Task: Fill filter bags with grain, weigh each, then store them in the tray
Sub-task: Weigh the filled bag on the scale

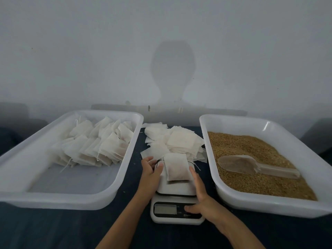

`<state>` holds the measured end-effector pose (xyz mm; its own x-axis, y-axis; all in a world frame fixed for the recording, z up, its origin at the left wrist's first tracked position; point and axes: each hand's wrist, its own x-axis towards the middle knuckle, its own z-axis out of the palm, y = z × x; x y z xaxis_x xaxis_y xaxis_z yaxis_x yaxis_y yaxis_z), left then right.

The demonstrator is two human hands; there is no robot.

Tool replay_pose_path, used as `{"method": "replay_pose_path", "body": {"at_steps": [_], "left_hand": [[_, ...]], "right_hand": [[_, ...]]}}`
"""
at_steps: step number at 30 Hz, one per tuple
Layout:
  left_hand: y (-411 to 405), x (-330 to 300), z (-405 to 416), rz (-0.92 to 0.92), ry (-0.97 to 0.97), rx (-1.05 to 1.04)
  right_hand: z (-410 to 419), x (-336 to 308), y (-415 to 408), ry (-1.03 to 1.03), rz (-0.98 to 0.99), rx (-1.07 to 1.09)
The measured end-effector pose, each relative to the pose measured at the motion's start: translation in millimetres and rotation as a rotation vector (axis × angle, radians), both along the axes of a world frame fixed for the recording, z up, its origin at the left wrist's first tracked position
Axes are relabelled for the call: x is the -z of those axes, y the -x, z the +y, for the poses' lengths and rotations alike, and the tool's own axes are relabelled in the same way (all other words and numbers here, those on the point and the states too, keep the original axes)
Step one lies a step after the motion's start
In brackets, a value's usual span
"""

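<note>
Head view. A dark blue cloth-covered table (pixel 53 230) is set against a plain, matt grey-white wall (pixel 89 51), on which a soft rounded shadow (pixel 172 69) is cast.

Two rectangular white plastic trays with rounded corners and smooth, glossy rims are placed well apart. In the left tray (pixel 23 196), filled filter bags (pixel 100 146) of thin, fibrous white paper are stacked overlapping in rows toward the far end, with drawstrings trailing; the near part of its floor is bare. The right tray (pixel 269 209) is filled with granular golden-brown grain (pixel 251 184), on which a translucent plastic scoop (pixel 251 166) is laid, handle toward the right.

Between the trays, a loose pile of flat, square empty filter bags (pixel 172 139) is spread on the cloth. Just in front of it stands a white digital kitchen scale (pixel 177 220) with a smooth platform, a grey display and a black control panel.

One filled filter bag (pixel 177 167), soft and pillow-shaped, is laid on the scale platform. The left hand (pixel 151 168) is rested at the platform's left edge, fingers relaxed and slightly bent, nothing grasped. The right hand (pixel 199 198) is spread open beside the platform, its forefinger extended beside the bag; whether they touch cannot be told. Its thumb is placed on the control panel.
</note>
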<state>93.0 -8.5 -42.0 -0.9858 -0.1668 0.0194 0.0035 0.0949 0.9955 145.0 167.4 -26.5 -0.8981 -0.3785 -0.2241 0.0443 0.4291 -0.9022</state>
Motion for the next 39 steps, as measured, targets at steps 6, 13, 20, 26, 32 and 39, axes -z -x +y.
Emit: {"method": "replay_pose_path", "body": {"at_steps": [6,13,20,26,32,39], "left_hand": [[0,1,1,-0.001,0.024,0.012],[1,0,-6,0.000,-0.011,-0.014],[3,3,-8,0.000,-0.016,-0.031],[5,5,-8,0.002,-0.020,-0.025],[5,4,-8,0.005,-0.029,-0.028],[10,-1,-9,0.074,0.111,0.018]], "right_hand": [[0,-1,2,-0.045,-0.009,-0.025],[3,9,-2,0.266,-0.037,0.062],[-14,17,-4,-0.065,0.342,0.216],[-12,16,-8,-0.165,0.346,0.106],[-5,3,6,0.131,0.208,0.267],[-13,3,52,0.135,0.285,0.459]]}}
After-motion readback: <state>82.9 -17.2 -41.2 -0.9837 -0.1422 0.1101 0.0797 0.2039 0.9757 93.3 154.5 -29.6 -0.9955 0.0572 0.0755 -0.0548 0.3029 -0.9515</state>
